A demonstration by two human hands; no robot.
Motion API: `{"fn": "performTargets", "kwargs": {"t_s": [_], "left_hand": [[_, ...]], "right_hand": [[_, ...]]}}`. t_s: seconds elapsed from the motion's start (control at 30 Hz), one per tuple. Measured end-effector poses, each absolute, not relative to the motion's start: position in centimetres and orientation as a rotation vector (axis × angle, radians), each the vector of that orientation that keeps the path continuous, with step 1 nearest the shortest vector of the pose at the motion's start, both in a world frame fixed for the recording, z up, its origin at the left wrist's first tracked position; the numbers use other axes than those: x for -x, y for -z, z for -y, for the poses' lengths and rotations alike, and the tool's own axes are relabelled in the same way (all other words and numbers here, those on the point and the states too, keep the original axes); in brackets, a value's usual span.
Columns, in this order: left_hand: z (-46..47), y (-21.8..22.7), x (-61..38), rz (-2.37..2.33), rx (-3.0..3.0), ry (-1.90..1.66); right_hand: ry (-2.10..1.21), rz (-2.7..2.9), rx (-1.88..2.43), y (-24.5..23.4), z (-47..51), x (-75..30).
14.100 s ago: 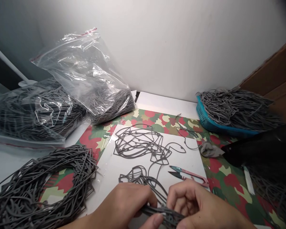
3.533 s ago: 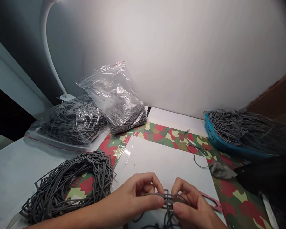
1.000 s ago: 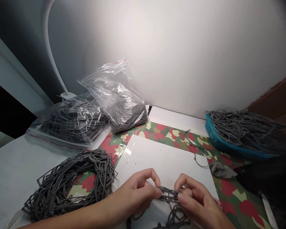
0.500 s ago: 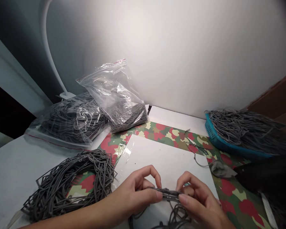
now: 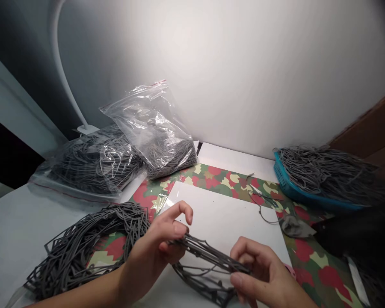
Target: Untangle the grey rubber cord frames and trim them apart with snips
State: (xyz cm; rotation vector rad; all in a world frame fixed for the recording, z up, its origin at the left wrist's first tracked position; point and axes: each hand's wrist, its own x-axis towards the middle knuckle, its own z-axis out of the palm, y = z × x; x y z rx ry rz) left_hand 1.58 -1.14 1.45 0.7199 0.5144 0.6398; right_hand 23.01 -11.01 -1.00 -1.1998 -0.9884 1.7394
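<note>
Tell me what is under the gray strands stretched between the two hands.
Through the gaps in the gray strands, a white sheet shows. Whatever the left hand, right hand and strands themselves cover cannot be seen.

Free air over the sheet [image 5: 218, 214] between bags [image 5: 152, 132] and basket [image 5: 284, 177], but strands [image 5: 208, 252] across the near side, coil [image 5: 78, 239] leftward.

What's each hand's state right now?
Left hand: closed on the gray strand bundle, index finger raised.
Right hand: closed on the same bundle, gripping it farther right.
</note>
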Motion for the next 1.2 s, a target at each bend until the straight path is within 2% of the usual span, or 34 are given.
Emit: {"fn": "performTargets", "kwargs": {"t_s": [0.1, 0.3, 0.53, 0.67, 0.8, 0.93, 1.2], "left_hand": [[0.6, -1.6, -1.8, -0.643, -0.784, -0.669], [0.4, -0.5, -2.7, -0.777, -1.214, -0.371], [2.3, -0.6, -1.7, -0.907, -1.822, -0.706], [2.7, -0.3, -1.2, -0.586, -1.983, -0.833], [2.3, 1.8, -1.2, -0.215, -2.004, -0.541], [2.0, 3.0, -2.1, -0.321, -1.97, -0.238], [2.3, -2.3, -2.2, -0.593, -1.881, -0.126]], "right_hand": [[-1.699, 0.965, 1.172, 0.9, 10.9, -23.4], [-1.725, 0.888, 1.096, 1.1, 10.8, -23.2], [-1.799, 0.861, 1.161, 1.2, 11.4, -22.8], [-1.743, 0.938, 1.303, 1.8, 11.6, -22.4], [-1.784, 0.966, 1.294, 2.2, 11.5, -21.5], [-1.835, 0.895, 1.208, 2.0, 11.5, -21.3], [-1.978, 0.903, 1.19, 0.8, 11.8, -21.9]]}}
